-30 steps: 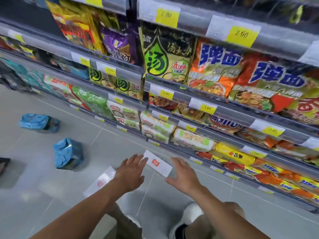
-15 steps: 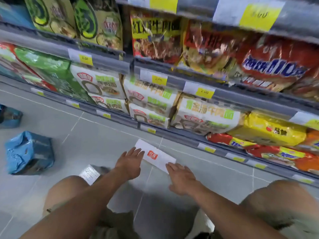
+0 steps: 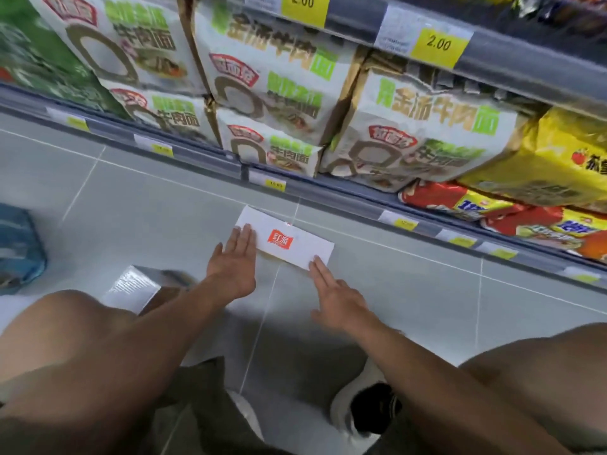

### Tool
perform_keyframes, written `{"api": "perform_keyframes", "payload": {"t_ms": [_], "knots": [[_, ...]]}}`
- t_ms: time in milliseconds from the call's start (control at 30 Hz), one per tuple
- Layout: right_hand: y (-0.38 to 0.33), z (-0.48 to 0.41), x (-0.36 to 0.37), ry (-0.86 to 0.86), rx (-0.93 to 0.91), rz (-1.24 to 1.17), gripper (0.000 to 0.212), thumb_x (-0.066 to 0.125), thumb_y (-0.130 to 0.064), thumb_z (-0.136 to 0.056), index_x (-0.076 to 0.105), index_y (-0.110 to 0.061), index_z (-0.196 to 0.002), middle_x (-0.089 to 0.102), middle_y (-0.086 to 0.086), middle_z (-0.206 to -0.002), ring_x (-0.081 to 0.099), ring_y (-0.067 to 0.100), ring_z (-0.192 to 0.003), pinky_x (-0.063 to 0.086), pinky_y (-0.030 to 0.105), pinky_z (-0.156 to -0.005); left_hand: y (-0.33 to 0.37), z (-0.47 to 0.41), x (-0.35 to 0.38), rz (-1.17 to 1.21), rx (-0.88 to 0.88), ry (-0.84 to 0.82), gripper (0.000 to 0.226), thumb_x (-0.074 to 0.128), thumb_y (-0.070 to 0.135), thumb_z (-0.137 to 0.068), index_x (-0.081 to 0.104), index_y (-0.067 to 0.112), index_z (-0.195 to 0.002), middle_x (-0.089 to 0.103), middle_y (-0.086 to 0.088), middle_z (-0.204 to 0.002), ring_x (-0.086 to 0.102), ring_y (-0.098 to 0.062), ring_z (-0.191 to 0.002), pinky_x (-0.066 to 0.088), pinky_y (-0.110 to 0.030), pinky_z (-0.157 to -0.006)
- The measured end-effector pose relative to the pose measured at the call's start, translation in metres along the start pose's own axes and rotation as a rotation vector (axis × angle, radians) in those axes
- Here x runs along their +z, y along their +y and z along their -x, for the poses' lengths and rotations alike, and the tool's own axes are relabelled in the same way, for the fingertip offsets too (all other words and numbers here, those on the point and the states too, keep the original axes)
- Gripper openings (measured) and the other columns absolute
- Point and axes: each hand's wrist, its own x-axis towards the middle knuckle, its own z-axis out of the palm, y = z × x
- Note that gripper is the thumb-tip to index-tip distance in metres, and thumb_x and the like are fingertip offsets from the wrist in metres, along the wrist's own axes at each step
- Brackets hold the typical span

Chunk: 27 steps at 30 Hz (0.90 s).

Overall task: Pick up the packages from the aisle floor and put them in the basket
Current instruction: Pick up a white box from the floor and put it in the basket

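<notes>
A flat white package with a red logo (image 3: 295, 243) lies on the grey tiled floor just in front of the bottom shelf. My left hand (image 3: 234, 264) has straight fingers whose tips lie on the package's left end. My right hand (image 3: 338, 297) is also flat, its fingertips touching the package's near right corner. A second white package (image 3: 131, 287) lies on the floor at my left knee, partly hidden by my arm. A blue package (image 3: 18, 249) sits at the left edge. No basket is in view.
Shelves (image 3: 328, 192) packed with noodle multipacks run along the far side, with price tags on their rails. My knees and a shoe (image 3: 364, 408) fill the bottom of the view. Grey tile floor (image 3: 131, 198) stretches to the left.
I have crouched lower and closer to the floor. Both hands moved forward and down until their fingertips reached the white package's two ends.
</notes>
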Motion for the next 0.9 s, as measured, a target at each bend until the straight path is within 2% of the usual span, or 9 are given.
{"api": "perform_keyframes", "payload": {"t_ms": [100, 233, 300, 400, 500, 567, 667, 767, 900], "knots": [[0.014, -0.003, -0.019, -0.005, 0.003, -0.043, 0.102, 0.062, -0.042, -0.094, -0.012, -0.034, -0.164, -0.025, -0.027, -0.166, 0.045, 0.027, -0.136, 0.048, 0.041, -0.1, 0.012, 0.019, -0.001, -0.019, 0.002, -0.05, 0.086, 0.041, 0.018, -0.093, -0.011, 0.007, -0.16, -0.019, -0.012, -0.169, -0.008, -0.029, -0.157, 0.02, -0.049, -0.124], [0.027, -0.013, -0.038, 0.063, 0.034, -0.029, 0.083, 0.056, -0.045, -0.098, 0.01, -0.029, -0.165, -0.007, -0.021, -0.171, 0.04, 0.024, -0.143, 0.044, 0.04, -0.108, 0.032, 0.052, 0.009, -0.186, 0.093, -0.013, 0.071, 0.046, 0.032, -0.094, 0.02, 0.008, -0.155, 0.028, -0.014, -0.161, 0.035, -0.028, -0.143, 0.033, -0.047, -0.11], [0.029, -0.019, -0.045, 0.098, 0.016, -0.007, 0.075, 0.057, -0.043, -0.097, 0.024, -0.026, -0.162, 0.005, -0.016, -0.171, 0.041, 0.024, -0.141, 0.046, 0.04, -0.108, 0.032, 0.053, 0.013, -0.198, 0.108, 0.069, 0.062, 0.047, 0.034, -0.093, 0.031, 0.012, -0.149, 0.042, -0.009, -0.151, 0.042, -0.025, -0.135, 0.034, -0.045, -0.106], [0.023, -0.025, -0.053, 0.138, 0.017, 0.081, 0.065, 0.059, -0.043, -0.095, 0.038, -0.027, -0.155, 0.023, -0.009, -0.165, 0.048, 0.026, -0.134, 0.049, 0.04, -0.102, 0.026, 0.046, 0.017, -0.117, 0.098, 0.184, 0.063, 0.051, 0.044, -0.094, 0.032, 0.015, -0.146, 0.042, -0.006, -0.147, 0.041, -0.026, -0.133, 0.039, -0.044, -0.1], [0.016, -0.034, -0.061, 0.179, 0.055, 0.214, 0.069, 0.064, -0.05, -0.089, 0.042, -0.026, -0.15, 0.038, 0.001, -0.149, 0.048, 0.027, -0.13, 0.05, 0.041, -0.096, 0.026, 0.035, 0.019, 0.027, 0.035, 0.227, 0.086, 0.058, 0.058, -0.088, 0.02, 0.015, -0.153, 0.032, -0.004, -0.154, 0.031, -0.026, -0.141, 0.041, -0.049, -0.105], [0.009, -0.044, -0.066, 0.214, 0.034, 0.277, 0.079, 0.071, -0.052, -0.081, 0.038, -0.026, -0.148, 0.037, 0.004, -0.142, 0.042, 0.026, -0.129, 0.048, 0.041, -0.091, 0.028, 0.024, 0.018, 0.117, -0.015, 0.173, 0.106, 0.064, 0.065, -0.083, 0.007, 0.016, -0.158, 0.017, -0.004, -0.163, 0.015, -0.028, -0.152, 0.034, -0.058, -0.113], [0.0, -0.061, -0.071, 0.174, -0.079, 0.348, 0.107, 0.082, -0.054, -0.072, 0.021, -0.029, -0.157, 0.019, 0.005, -0.159, 0.025, 0.03, -0.144, 0.046, 0.051, -0.1, 0.033, 0.007, 0.021, 0.198, -0.054, 0.113, 0.119, 0.068, 0.069, -0.078, -0.004, 0.02, -0.159, 0.006, -0.003, -0.168, 0.005, -0.031, -0.155, 0.03, -0.065, -0.114], [-0.004, -0.077, -0.071, 0.054, -0.151, 0.405, 0.125, 0.088, -0.051, -0.071, 0.006, -0.03, -0.162, 0.002, 0.004, -0.169, 0.007, 0.035, -0.156, 0.036, 0.064, -0.112, 0.037, -0.005, 0.028, 0.272, -0.061, 0.09, 0.12, 0.072, 0.068, -0.076, -0.002, 0.023, -0.159, 0.01, -0.002, -0.166, 0.01, -0.031, -0.154, 0.037, -0.064, -0.112], [0.003, -0.094, -0.066, 0.049, -0.236, 0.392, 0.118, 0.089, -0.043, -0.071, 0.015, -0.028, -0.161, 0.025, 0.001, -0.163, 0.022, 0.03, -0.15, 0.045, 0.054, -0.104, 0.04, -0.012, 0.035, 0.313, -0.067, 0.116, 0.111, 0.075, 0.062, -0.078, 0.01, 0.019, -0.157, 0.03, -0.003, -0.157, 0.03, -0.028, -0.144, 0.051, -0.052, -0.102]]}}
